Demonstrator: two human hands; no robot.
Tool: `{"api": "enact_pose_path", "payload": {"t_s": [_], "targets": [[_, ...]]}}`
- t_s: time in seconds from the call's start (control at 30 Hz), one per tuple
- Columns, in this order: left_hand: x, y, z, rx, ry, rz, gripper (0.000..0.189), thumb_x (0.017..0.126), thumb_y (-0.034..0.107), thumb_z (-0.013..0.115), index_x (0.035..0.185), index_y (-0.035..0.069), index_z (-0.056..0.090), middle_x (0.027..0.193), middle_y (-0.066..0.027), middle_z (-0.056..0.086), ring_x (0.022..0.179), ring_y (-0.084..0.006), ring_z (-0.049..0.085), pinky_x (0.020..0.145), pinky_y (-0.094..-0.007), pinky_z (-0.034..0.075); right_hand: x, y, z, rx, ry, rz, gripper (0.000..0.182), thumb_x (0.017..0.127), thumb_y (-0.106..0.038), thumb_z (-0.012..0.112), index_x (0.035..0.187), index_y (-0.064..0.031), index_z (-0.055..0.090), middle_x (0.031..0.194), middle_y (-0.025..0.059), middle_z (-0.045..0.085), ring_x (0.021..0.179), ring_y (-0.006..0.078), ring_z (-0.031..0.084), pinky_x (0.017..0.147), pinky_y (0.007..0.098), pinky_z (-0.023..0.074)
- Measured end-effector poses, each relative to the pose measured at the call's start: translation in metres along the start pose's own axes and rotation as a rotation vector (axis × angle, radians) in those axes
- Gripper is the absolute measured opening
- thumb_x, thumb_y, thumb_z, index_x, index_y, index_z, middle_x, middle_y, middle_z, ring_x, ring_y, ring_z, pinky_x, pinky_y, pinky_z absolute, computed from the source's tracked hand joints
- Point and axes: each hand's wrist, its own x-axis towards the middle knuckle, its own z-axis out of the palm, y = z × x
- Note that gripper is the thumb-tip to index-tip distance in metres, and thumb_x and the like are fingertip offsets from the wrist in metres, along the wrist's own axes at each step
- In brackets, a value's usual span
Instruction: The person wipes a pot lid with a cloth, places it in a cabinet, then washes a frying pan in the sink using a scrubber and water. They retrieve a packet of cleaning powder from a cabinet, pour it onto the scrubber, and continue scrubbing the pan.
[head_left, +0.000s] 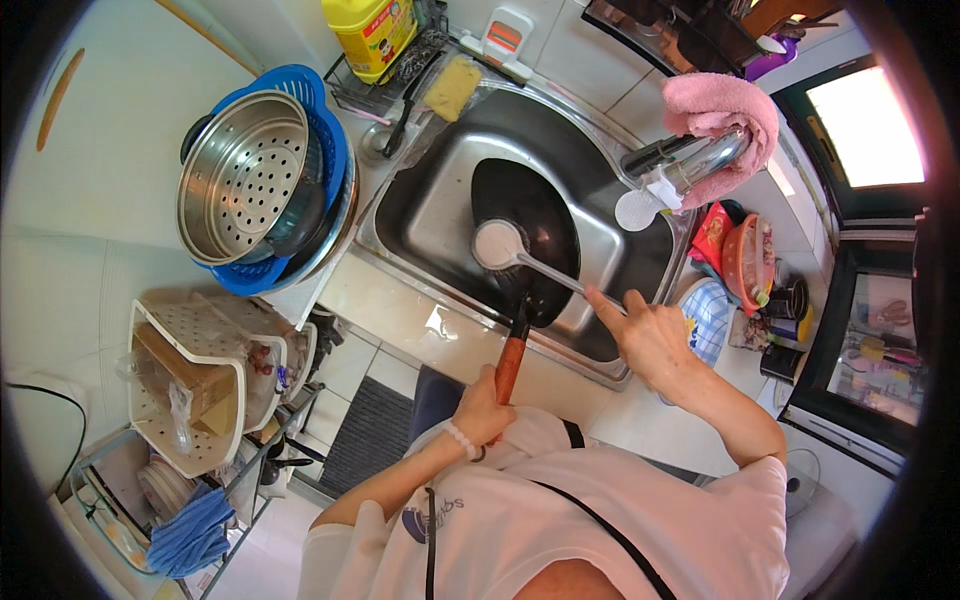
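Note:
A black wok (521, 187) lies tilted in the stainless-steel sink (604, 247). My left hand (480, 412) grips its reddish wooden handle (511, 367), which reaches out over the sink's front edge. In my right hand (649, 341) is the grey handle of a round-headed dish brush (498, 244). The pale back of the brush head faces up, and its dark bristles point down to the wok's inner surface. Part of the wok is hidden behind the brush.
A chrome faucet (705, 161) wrapped in a pink towel (757, 112) overhangs the sink's right side. Left of the sink sit a steel steamer basket (225, 210) and a blue colander (330, 142). A yellow sponge (452, 88) rests at the back corner; a plaid cover (709, 315) lies right.

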Motion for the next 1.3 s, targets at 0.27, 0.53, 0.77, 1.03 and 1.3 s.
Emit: {"api": "enact_pose_path", "payload": {"t_s": [0.27,0.53,0.77,1.03,1.3], "targets": [[0.020,-0.042,0.004,0.373,0.144,0.158,0.032,0.065,0.001,0.058,0.090,0.002,0.038,0.068,-0.0215,0.055,0.064,-0.0392,0.059,0.059,-0.0434,0.046,0.076,0.008,0.023,0.074,0.222,0.195,0.051,0.073,-0.002,0.053,0.123,-0.0109,0.053,0.078,0.0214,0.060,0.061,0.0353,0.062,0.053,0.0425,0.0494],[0.024,-0.046,0.005,0.400,0.180,0.162,0.032,0.065,0.003,0.057,0.092,0.002,0.040,0.073,-0.0240,0.058,0.073,-0.0436,0.059,0.066,-0.0441,0.046,0.024,0.004,0.011,0.138,0.184,0.147,0.054,0.074,-0.005,0.052,0.128,-0.0156,0.050,0.073,0.0178,0.054,0.054,0.0357,0.057,0.049,0.0450,0.0451],[0.028,-0.051,0.006,0.521,0.215,0.140,0.032,0.067,0.002,0.057,0.095,0.002,0.040,0.077,-0.0282,0.059,0.077,-0.0474,0.057,0.071,-0.0501,0.045,0.028,0.011,0.026,-0.056,0.161,0.085,0.052,0.076,-0.005,0.052,0.127,-0.0145,0.050,0.074,0.0171,0.056,0.053,0.0282,0.060,0.039,0.0369,0.0457],[0.026,-0.042,0.011,0.617,0.211,0.081,0.034,0.071,0.004,0.058,0.099,0.004,0.040,0.081,-0.0293,0.060,0.080,-0.0481,0.057,0.072,-0.0544,0.044,0.097,0.075,0.050,0.284,0.442,0.100,0.039,0.079,-0.009,0.056,0.118,-0.0139,0.058,0.077,0.0115,0.063,0.065,0.0309,0.061,0.052,0.0411,0.0475],[0.025,-0.042,0.018,0.619,0.244,0.105,0.036,0.068,0.003,0.058,0.099,0.003,0.040,0.075,-0.0291,0.059,0.074,-0.0484,0.057,0.069,-0.0527,0.045,0.068,0.068,0.049,0.114,0.156,0.127,0.037,0.079,-0.014,0.057,0.117,-0.0156,0.059,0.079,0.0111,0.060,0.059,0.0316,0.058,0.049,0.0413,0.0445]]}}
